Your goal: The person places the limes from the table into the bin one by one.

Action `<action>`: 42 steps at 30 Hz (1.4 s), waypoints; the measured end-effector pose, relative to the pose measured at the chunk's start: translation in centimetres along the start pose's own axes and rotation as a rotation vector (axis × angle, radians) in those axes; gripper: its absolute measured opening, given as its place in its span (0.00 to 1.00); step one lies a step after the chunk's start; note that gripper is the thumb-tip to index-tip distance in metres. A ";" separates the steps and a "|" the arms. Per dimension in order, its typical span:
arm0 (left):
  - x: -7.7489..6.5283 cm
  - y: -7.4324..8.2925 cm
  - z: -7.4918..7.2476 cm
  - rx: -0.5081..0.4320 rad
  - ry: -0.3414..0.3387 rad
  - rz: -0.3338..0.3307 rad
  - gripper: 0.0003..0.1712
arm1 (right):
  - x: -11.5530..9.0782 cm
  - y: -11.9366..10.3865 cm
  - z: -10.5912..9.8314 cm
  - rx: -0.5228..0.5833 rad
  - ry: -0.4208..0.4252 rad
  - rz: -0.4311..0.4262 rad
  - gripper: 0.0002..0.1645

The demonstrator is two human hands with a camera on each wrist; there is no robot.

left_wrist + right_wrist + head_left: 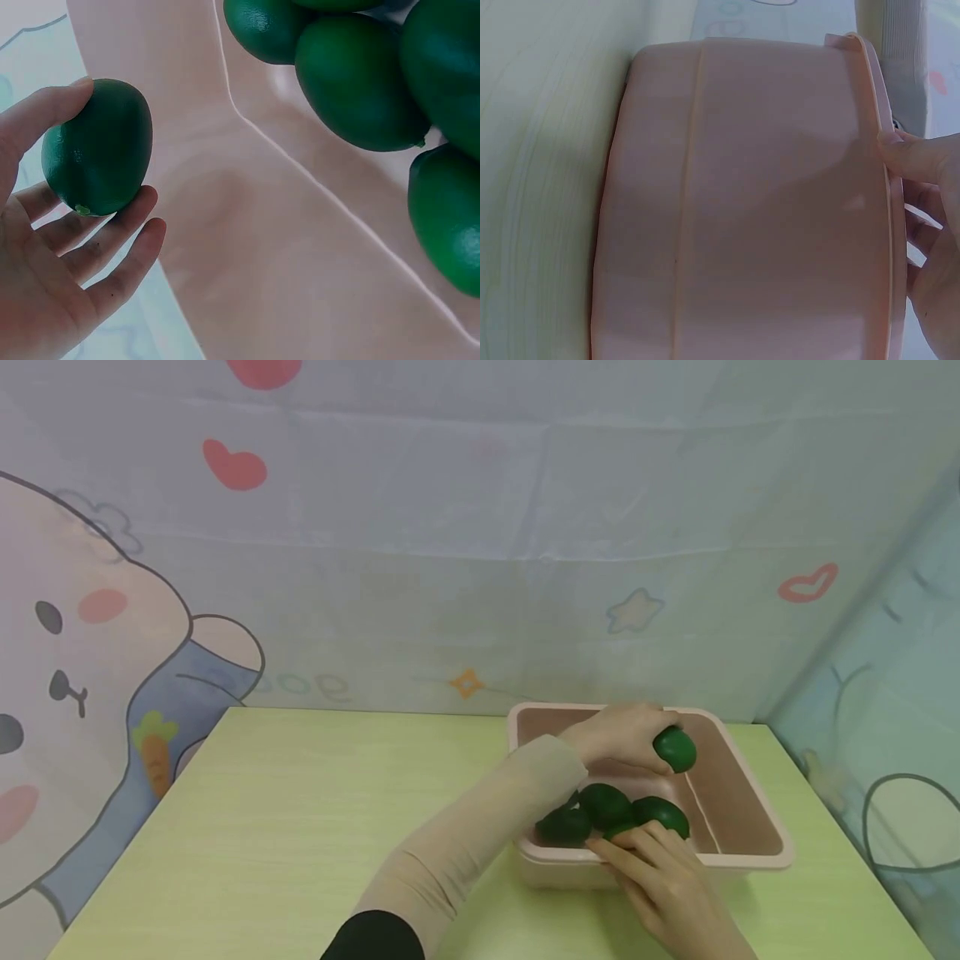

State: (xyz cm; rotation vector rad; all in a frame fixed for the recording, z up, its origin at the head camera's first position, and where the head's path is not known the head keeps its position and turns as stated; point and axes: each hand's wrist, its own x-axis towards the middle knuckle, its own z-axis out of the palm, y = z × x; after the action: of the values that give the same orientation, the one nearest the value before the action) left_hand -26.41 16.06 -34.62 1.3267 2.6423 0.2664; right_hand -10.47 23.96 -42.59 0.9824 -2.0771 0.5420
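Note:
My left hand holds a dark green lime over the far right part of a pink plastic bin. In the left wrist view, thumb and fingers hold this lime by its sides, its pale stem end towards the palm. Several more limes lie together in the near left of the bin, partly hidden by the rim and my hands. With thumb outside and fingers over the edge, my right hand grips the near rim.
The bin stands at the right of a light green-yellow table. A printed cloth backdrop hangs behind the table, and a bluish cloth hangs on the right.

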 end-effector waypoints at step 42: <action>-2.6 1.5 -4.0 0.062 -0.089 0.018 0.29 | 0.7 -0.1 -0.2 -0.012 -0.001 -0.033 0.23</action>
State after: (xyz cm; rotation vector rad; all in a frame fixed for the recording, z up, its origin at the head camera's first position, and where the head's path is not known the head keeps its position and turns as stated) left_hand -24.62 14.56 -30.20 1.3487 2.5858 0.1262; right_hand -10.59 23.73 -41.90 1.0084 -2.0595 0.5122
